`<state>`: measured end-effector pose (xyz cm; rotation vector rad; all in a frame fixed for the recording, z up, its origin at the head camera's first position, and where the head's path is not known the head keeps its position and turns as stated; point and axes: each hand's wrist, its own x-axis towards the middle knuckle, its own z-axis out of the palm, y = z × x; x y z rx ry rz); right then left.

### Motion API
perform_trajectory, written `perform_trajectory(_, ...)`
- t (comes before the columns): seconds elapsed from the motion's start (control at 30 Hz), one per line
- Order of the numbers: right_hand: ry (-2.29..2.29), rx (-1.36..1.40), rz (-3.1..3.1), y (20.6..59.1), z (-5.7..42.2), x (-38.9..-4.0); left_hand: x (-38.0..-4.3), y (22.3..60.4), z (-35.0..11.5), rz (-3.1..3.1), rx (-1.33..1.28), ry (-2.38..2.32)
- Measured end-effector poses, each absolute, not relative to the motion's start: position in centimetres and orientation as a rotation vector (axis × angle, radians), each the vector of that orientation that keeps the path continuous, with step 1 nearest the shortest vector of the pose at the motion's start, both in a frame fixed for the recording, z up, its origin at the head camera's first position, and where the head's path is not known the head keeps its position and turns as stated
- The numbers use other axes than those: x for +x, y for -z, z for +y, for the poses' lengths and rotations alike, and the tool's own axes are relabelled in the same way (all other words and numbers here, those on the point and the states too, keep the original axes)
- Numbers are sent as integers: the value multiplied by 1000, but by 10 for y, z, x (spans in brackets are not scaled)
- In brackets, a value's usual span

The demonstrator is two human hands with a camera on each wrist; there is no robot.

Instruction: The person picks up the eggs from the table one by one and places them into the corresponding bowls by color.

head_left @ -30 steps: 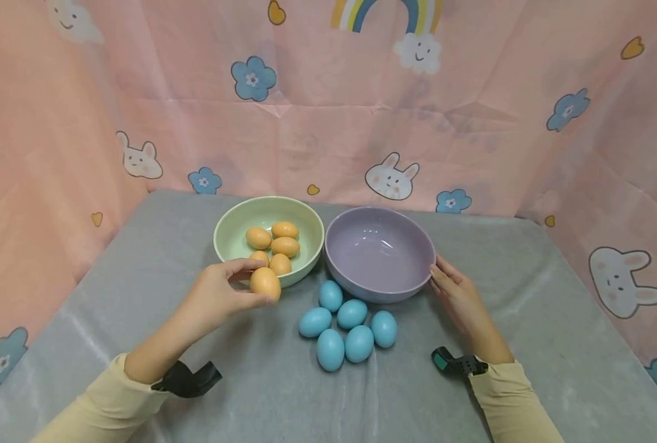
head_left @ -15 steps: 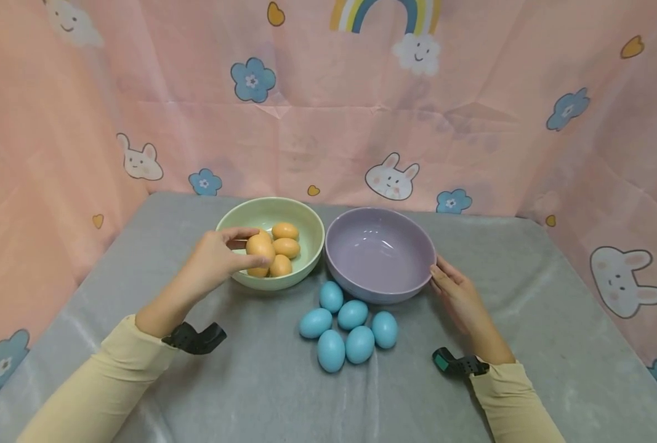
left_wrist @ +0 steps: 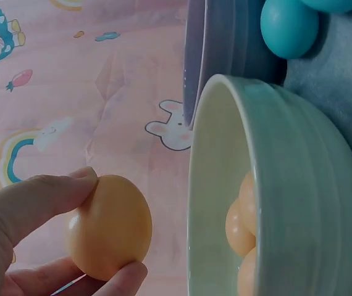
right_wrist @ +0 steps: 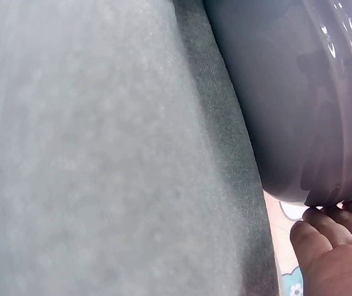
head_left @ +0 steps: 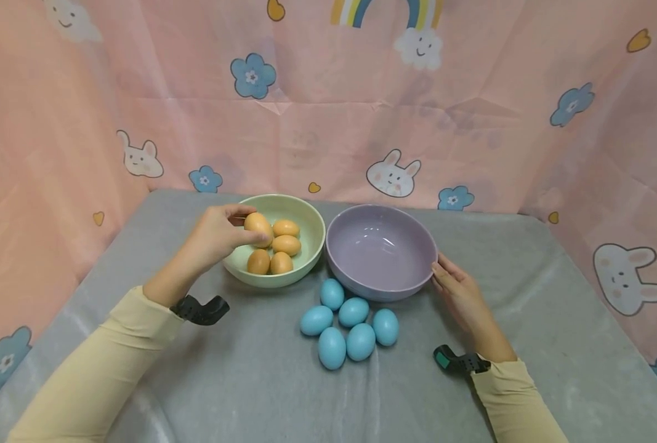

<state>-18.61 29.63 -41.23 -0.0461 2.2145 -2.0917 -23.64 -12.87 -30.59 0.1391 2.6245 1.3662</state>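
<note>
My left hand (head_left: pixel 212 237) pinches an orange-yellow egg (head_left: pixel 258 229) between thumb and fingers, over the left part of the pale green bowl (head_left: pixel 270 280). In the left wrist view the held egg (left_wrist: pixel 111 227) is apart from the bowl's rim. Several like eggs (head_left: pixel 286 245) lie inside that bowl. At the right, my right hand (head_left: pixel 463 298) rests its fingers against the outer side of the purple bowl (head_left: pixel 380 249), which has nothing in it. The right wrist view shows the fingertips touching the bowl's wall (right_wrist: pixel 299 111); the thumb is hidden there.
Several blue eggs (head_left: pixel 332 348) lie loose on the grey cloth (head_left: pixel 273 381) in front of the purple bowl. The two bowls stand side by side, nearly touching. A pink printed curtain (head_left: pixel 317 135) encloses the back and sides.
The left hand has carried the held egg from the green bowl's front rim back and up over its left part. My right hand stays at the purple bowl.
</note>
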Motion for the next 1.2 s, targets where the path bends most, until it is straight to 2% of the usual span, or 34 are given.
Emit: perform_trajectory(1.2,2037,-69,2240,410,298,-185,-276,341,-125,2787,96,-982)
